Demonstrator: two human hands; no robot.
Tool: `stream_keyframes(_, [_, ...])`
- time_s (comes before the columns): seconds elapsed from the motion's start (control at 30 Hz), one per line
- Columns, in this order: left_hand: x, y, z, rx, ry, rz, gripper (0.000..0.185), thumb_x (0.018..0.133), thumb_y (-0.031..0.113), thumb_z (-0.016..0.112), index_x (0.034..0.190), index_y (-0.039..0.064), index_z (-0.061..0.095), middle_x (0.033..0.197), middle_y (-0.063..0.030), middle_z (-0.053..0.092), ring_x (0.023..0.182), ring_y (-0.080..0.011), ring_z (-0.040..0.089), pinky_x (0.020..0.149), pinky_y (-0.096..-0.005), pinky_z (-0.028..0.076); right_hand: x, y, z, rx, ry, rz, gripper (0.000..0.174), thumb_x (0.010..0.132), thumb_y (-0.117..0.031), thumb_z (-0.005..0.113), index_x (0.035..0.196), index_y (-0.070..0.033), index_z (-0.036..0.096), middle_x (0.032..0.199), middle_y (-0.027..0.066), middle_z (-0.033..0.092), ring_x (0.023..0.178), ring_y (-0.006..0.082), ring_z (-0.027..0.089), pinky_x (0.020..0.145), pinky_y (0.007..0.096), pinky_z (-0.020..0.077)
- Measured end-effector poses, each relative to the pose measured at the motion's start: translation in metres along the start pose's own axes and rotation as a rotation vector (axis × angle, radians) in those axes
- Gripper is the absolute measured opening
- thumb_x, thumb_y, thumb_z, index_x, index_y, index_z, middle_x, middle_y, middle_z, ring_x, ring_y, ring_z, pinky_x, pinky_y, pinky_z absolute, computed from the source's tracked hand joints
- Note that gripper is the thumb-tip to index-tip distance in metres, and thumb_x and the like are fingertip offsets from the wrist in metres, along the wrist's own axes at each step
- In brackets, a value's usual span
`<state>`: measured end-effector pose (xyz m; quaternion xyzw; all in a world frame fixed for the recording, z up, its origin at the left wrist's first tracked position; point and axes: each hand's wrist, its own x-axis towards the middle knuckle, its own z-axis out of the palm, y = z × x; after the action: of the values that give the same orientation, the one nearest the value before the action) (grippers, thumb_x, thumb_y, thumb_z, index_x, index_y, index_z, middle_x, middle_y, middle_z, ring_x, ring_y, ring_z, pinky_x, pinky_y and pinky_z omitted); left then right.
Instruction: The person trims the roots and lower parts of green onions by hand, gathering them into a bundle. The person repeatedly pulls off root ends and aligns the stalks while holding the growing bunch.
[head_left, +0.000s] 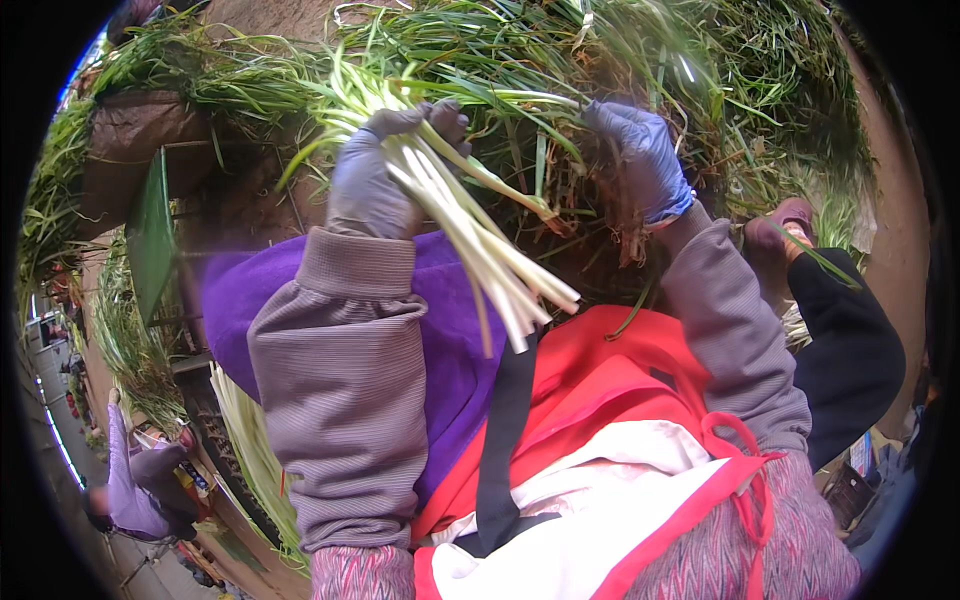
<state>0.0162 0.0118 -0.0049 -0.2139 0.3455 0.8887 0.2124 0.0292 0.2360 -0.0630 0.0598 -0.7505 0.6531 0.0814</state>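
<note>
My left hand (379, 172), in a thin grey-blue glove, is closed around a bunch of peeled allium stalks (457, 202). Their pale, trimmed ends point down over my lap, and their green leaves stick out above my fist. One stalk with a brown root end (551, 216) juts from the same hand to the right. My right hand (645, 154), gloved alike, pinches the white end of a green stalk (544, 97) that stretches across from the left. Brown dry roots (630, 232) hang just beside and below my right fingers.
A large heap of unpeeled greens (480, 45) lies ahead. Pale stalks (251, 435) are piled at my left, by an upright green panel (152, 232). Purple cloth (255, 300) and a red apron (622, 352) cover my lap. Another person (142, 480) sits far left; a shoe (780, 221) is at right.
</note>
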Motion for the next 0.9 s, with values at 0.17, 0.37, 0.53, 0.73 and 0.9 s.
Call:
stream_keyframes(0.17, [0.015,-0.031,-0.003,0.002,0.001,-0.130,0.033,0.071,0.002,0.052,0.100,-0.005,0.040,0.090,-0.0177,0.056,0.063,-0.0191,0.054,0.063,-0.0325,0.047,-0.012,-0.014,0.006,0.148,-0.055,0.096,0.022,0.080,-0.021,0.054,0.078,0.000,0.060,0.060,-0.0004,0.054,0.052,0.0041,0.046,0.046,0.0199,0.0390])
stream_keyframes(0.37, [0.015,-0.040,0.006,0.158,0.139,-0.207,0.019,0.070,0.008,0.060,0.084,0.000,0.050,0.067,-0.0069,0.053,0.055,-0.0167,0.052,0.056,-0.0300,0.048,-0.027,-0.035,0.031,-0.387,-0.273,-0.396,0.017,0.079,-0.016,0.054,0.076,0.002,0.056,0.057,0.0135,0.050,0.050,0.0219,0.052,0.047,0.0298,0.0415])
stream_keyframes(0.53, [0.013,-0.022,0.007,-0.020,-0.046,0.101,0.015,0.071,0.007,0.056,0.082,0.002,0.046,0.065,-0.0062,0.051,0.050,-0.0167,0.047,0.054,-0.0334,0.044,-0.018,-0.005,0.008,0.242,0.062,0.067,0.017,0.079,-0.015,0.052,0.073,-0.001,0.059,0.060,0.0074,0.058,0.054,0.0101,0.057,0.049,0.0213,0.0462])
stream_keyframes(0.73, [-0.001,0.030,-0.003,0.103,-0.155,0.418,0.022,0.067,0.010,0.057,0.082,0.002,0.043,0.065,-0.0072,0.048,0.054,-0.0160,0.044,0.056,-0.0335,0.042,0.018,0.037,-0.101,-0.503,0.316,0.463,0.013,0.081,-0.011,0.049,0.081,-0.002,0.058,0.072,0.0075,0.062,0.054,0.0151,0.060,0.044,0.0251,0.0493])
stream_keyframes(0.9, [-0.017,0.029,-0.003,0.132,-0.410,0.375,0.016,0.075,0.018,0.051,0.073,0.006,0.041,0.068,-0.0015,0.042,0.061,-0.0114,0.038,0.061,-0.0248,0.034,0.021,-0.016,-0.091,-1.253,0.054,-0.213,0.023,0.081,-0.023,0.050,0.090,-0.004,0.057,0.082,0.0108,0.061,0.070,0.0224,0.059,0.061,0.0287,0.0480])
